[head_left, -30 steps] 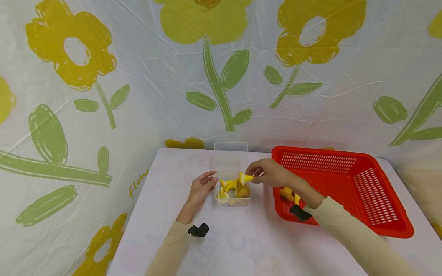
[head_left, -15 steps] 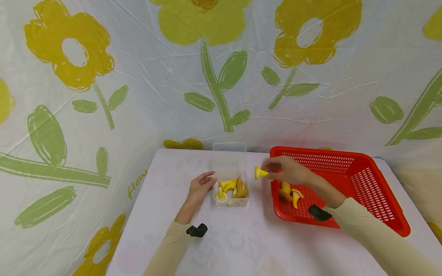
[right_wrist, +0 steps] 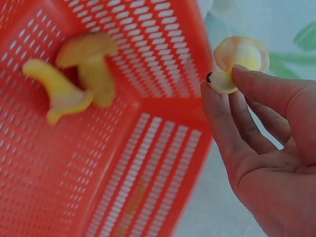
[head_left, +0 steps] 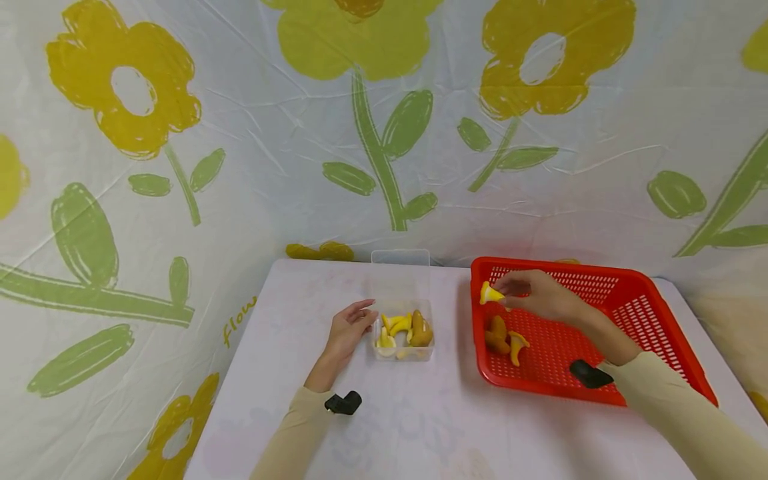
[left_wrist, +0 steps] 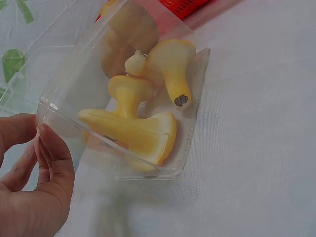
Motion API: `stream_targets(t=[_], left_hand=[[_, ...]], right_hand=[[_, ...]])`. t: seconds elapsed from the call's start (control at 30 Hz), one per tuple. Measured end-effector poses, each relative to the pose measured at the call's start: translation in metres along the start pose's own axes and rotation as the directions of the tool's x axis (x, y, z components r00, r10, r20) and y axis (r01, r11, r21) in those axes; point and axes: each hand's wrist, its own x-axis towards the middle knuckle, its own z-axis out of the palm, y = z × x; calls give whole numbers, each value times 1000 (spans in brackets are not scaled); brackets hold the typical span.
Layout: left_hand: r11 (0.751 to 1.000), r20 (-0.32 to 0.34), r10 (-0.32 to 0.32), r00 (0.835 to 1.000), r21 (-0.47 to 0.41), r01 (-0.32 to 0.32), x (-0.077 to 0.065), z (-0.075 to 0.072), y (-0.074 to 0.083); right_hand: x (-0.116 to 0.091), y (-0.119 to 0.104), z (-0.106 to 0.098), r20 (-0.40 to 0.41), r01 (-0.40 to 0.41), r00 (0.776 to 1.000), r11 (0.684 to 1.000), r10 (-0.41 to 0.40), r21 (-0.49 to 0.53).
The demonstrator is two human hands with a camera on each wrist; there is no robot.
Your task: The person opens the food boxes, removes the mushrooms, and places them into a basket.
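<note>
My right hand [head_left: 543, 297] pinches a yellow mushroom [head_left: 491, 293] by its stem, above the left side of the red basket. In the right wrist view the stem of that mushroom [right_wrist: 242, 54] sits between thumb and fingertips, its dark tip showing. My left hand [head_left: 350, 328] pinches the side of a clear plastic box [head_left: 420, 355]; in the left wrist view thumb and finger meet on the wall of the box [left_wrist: 69, 79]. Inside the box lie several yellow mushrooms [left_wrist: 153, 136] and a brown one [head_left: 419, 328].
The red basket [head_left: 564, 265] stands at the right of the white table [head_left: 384, 413]. In it lie a brown mushroom [head_left: 497, 335] and a yellow mushroom [head_left: 517, 348]. The box's clear lid [head_left: 401, 270] stands raised behind it. A flowered cloth [head_left: 270, 133] hangs behind.
My right hand has carried the yellow mushroom away from above the clear box, rightward to above the red basket. The left hand has stayed at the box.
</note>
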Motion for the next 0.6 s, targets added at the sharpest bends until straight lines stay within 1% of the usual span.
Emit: stream_targets(t=[0.17, 0.3, 0.47, 0.6], left_hand=[[1000, -6, 6, 1000, -4, -6, 1, -1, -1], [1000, -13, 9, 1000, 0, -9, 0, -1, -1], [1000, -11, 12, 1000, 4, -12, -1, -1, -1], [1000, -6, 6, 1000, -3, -6, -1, -1, 0]], right_hand=[[-4, 18, -6, -20, -49, 999, 999, 49, -11], [-5, 30, -8, -38, -74, 997, 997, 74, -13], [-4, 45, -8, -25, -84, 996, 996, 85, 22], [-2, 58, -7, -9, -117, 993, 993, 117, 33]])
